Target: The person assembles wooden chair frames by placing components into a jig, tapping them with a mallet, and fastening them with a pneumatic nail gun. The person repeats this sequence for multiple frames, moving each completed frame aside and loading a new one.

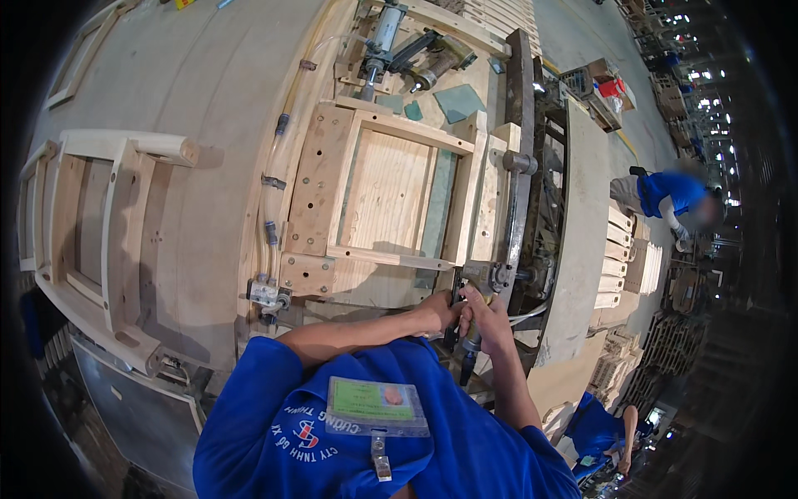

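My right hand is wrapped round the handle of a pneumatic nail gun, its air fitting pointing down toward me. My left hand is closed at the same spot, with its fingers against the gun's black part; the exact grip is partly hidden. Just beyond my hands, a pale rectangular wooden frame lies in a wooden jig. The gun sits by the frame's near right corner. A drilled wooden block runs along the frame's left side, and a metal clamp bar stands to its right.
Beyond the frame lie a second nail gun, an air cylinder and green pads. Air hoses run along the jig's left. An assembled wooden frame rests at left. Two people in blue work at right near stacked wooden parts.
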The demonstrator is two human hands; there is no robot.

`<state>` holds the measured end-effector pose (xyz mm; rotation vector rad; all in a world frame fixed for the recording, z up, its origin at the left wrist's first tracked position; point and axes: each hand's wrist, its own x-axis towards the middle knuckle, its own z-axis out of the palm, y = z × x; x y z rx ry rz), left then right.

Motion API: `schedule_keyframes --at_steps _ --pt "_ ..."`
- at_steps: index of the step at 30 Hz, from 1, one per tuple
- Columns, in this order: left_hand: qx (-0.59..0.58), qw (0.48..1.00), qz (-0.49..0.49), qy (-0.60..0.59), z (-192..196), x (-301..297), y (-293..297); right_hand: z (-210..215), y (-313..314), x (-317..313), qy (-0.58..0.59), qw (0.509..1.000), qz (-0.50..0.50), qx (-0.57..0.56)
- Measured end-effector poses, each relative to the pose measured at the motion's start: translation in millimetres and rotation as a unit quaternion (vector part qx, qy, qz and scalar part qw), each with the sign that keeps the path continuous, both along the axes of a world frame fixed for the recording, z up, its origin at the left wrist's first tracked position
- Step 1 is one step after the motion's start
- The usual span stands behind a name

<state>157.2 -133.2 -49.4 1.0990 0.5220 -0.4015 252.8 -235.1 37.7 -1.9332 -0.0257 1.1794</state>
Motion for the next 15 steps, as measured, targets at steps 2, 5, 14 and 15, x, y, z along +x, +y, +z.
schedule_keyframes --at_steps 2,5,14,15 --pt "0.014 1.000 0.002 0.012 -9 1 -6 -2 4 0 -0.006 1.000 0.011 -0.019" --pt "0.023 0.999 0.032 -0.028 -31 2 -20 -1 9 -4 -0.017 0.998 0.020 -0.054" --pt "0.065 0.997 0.040 -0.034 3 15 9 15 26 20 -0.039 0.999 0.012 -0.031" --pt "0.089 0.993 0.065 -0.045 7 22 18 18 35 28 -0.051 0.998 0.014 -0.026"
